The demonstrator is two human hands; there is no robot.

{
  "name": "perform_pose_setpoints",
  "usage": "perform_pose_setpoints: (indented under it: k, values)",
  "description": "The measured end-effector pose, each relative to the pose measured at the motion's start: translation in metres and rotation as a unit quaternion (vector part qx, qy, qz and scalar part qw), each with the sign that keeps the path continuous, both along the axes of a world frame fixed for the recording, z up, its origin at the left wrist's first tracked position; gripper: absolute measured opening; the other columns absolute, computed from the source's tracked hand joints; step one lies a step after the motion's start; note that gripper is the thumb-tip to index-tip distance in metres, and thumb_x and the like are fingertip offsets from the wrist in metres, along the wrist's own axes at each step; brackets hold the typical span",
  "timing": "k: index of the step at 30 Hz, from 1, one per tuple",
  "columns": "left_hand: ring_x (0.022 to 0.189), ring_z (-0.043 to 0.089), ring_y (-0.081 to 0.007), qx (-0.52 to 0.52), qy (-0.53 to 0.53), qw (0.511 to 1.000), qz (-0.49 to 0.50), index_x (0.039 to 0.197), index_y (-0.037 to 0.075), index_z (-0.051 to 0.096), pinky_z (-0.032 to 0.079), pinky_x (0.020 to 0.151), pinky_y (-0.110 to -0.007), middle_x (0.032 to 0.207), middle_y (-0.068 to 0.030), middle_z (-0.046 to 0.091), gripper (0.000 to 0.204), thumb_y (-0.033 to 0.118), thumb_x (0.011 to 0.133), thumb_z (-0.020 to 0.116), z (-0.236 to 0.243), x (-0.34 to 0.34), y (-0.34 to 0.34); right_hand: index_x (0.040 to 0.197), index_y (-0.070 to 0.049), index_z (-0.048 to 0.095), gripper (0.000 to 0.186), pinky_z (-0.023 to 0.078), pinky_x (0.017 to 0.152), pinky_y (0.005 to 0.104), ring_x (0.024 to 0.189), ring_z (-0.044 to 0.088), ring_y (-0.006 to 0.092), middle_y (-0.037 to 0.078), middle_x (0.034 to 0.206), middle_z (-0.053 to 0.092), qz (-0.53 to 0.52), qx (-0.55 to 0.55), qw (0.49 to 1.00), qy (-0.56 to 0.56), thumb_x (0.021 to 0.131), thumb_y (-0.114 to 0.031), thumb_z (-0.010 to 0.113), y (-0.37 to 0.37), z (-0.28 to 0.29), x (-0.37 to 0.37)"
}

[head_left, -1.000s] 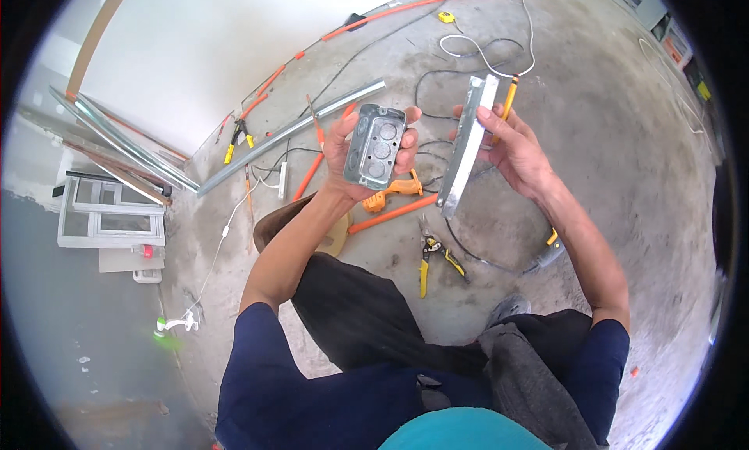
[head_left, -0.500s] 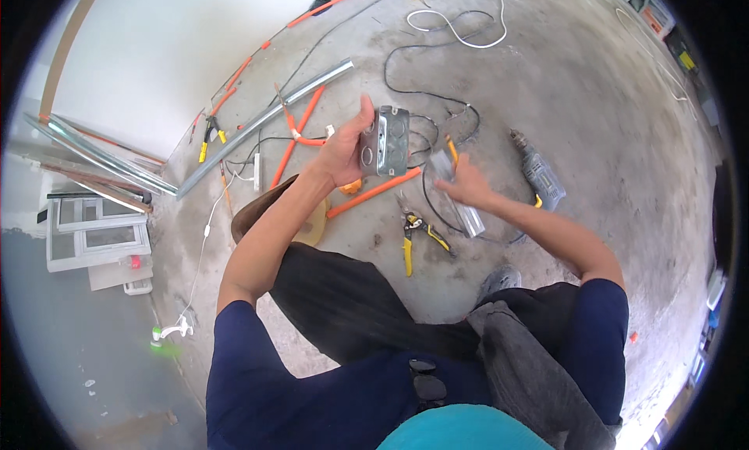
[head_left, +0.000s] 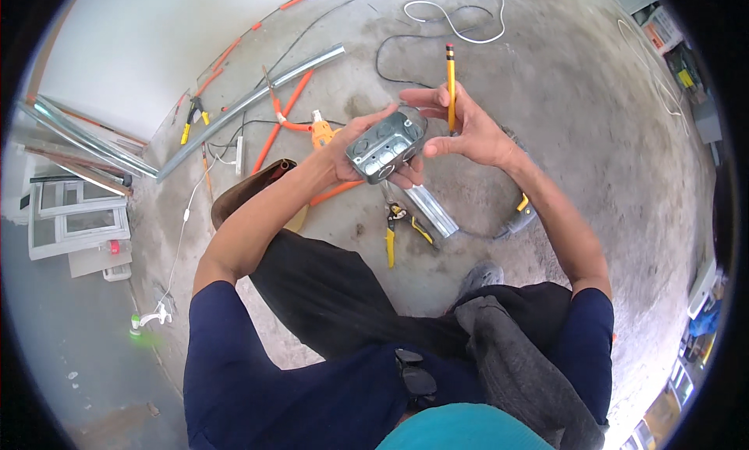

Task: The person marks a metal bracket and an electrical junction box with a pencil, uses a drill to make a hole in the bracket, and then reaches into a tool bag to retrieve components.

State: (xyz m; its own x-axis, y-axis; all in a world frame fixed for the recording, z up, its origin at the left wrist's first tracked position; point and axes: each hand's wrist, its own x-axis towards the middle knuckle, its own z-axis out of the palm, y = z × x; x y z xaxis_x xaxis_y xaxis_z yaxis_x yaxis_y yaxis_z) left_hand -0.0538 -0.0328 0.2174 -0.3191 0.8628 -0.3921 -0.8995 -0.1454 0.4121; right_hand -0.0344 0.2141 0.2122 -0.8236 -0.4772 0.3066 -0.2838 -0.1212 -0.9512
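My left hand [head_left: 348,150] holds a grey metal electrical box [head_left: 385,144] from below, its hollow side tilted up and knockout rings showing in its walls. Close by on the right, my right hand [head_left: 482,136] has a yellow pencil [head_left: 451,83] upright between its fingers, eraser end up; the lower tip is hidden. Those fingertips are by the box's right end, and I cannot tell whether they touch it. Beneath the hands, a short metal channel [head_left: 431,210] lies on the floor, next to yellow-and-black snips [head_left: 404,228].
A drill [head_left: 518,216] lies right, partly behind my forearm. Orange conduit [head_left: 284,122], an orange tool [head_left: 321,130] and a long metal channel [head_left: 253,99] lie left. A brown bag [head_left: 253,186] sits by my knee. Cables [head_left: 398,38] cross the floor; white frames [head_left: 78,216] stand far left.
The box has tilted, turning its hollow side upward. My right hand has lifted away from the short channel and come up beside the box, with the pencil now upright.
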Motion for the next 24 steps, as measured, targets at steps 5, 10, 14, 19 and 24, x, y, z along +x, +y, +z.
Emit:
perform_pose_setpoints:
  k: [5,10,14,19,24]
  values:
    - [0.092,0.072,-0.0481,0.033,0.045,0.997,-0.061,0.146,0.004,0.045,0.064,0.077,-0.057,0.110,-0.0311,0.066,0.065,0.055,0.107,0.034,-0.006,0.002,0.004,0.109,-0.015,0.036,0.069,0.038,0.115,0.0452,0.130,0.053,0.0257,0.018,0.135,0.057,0.029,0.042,0.997,-0.060,0.073,-0.019,0.094,-0.015,-0.001,0.011]
    - [0.102,0.069,-0.0464,0.021,0.082,0.994,-0.067,0.151,0.006,0.039,0.059,0.087,-0.057,0.117,-0.0293,0.065,0.068,0.057,0.106,0.034,0.006,0.008,0.004,0.113,-0.010,0.039,0.073,0.046,0.103,0.0394,0.112,0.059,0.0223,0.014,0.118,0.062,0.006,0.047,0.996,-0.075,0.071,-0.025,0.097,-0.018,-0.008,0.018]
    - [0.115,0.065,-0.0330,-0.108,0.109,0.988,0.004,0.149,-0.003,0.042,0.051,0.101,-0.042,0.131,-0.0239,0.061,0.082,0.060,0.099,0.051,0.008,-0.005,-0.016,0.112,-0.008,0.041,0.072,0.049,0.095,0.0384,0.105,0.060,0.0217,0.014,0.117,0.062,-0.025,0.062,0.994,-0.081,0.072,-0.029,0.096,-0.020,-0.011,0.014]
    - [0.114,0.064,-0.0214,-0.256,0.514,0.815,-0.074,0.142,-0.007,0.050,0.049,0.099,-0.031,0.129,-0.0156,0.065,0.081,0.044,0.086,0.080,0.035,0.007,-0.021,0.109,-0.007,0.041,0.068,0.050,0.092,0.0374,0.105,0.059,0.0207,0.014,0.117,0.060,-0.082,0.113,0.989,-0.038,0.074,-0.032,0.094,-0.016,-0.015,0.016]
    - [0.109,0.064,-0.0159,-0.320,0.545,0.768,-0.106,0.139,-0.006,0.054,0.050,0.096,-0.030,0.121,-0.0090,0.068,0.075,0.029,0.082,0.087,0.044,0.015,-0.015,0.108,-0.008,0.041,0.067,0.049,0.089,0.0342,0.103,0.055,0.0182,0.013,0.117,0.059,-0.106,0.067,0.991,-0.053,0.075,-0.035,0.093,-0.028,-0.015,0.019]
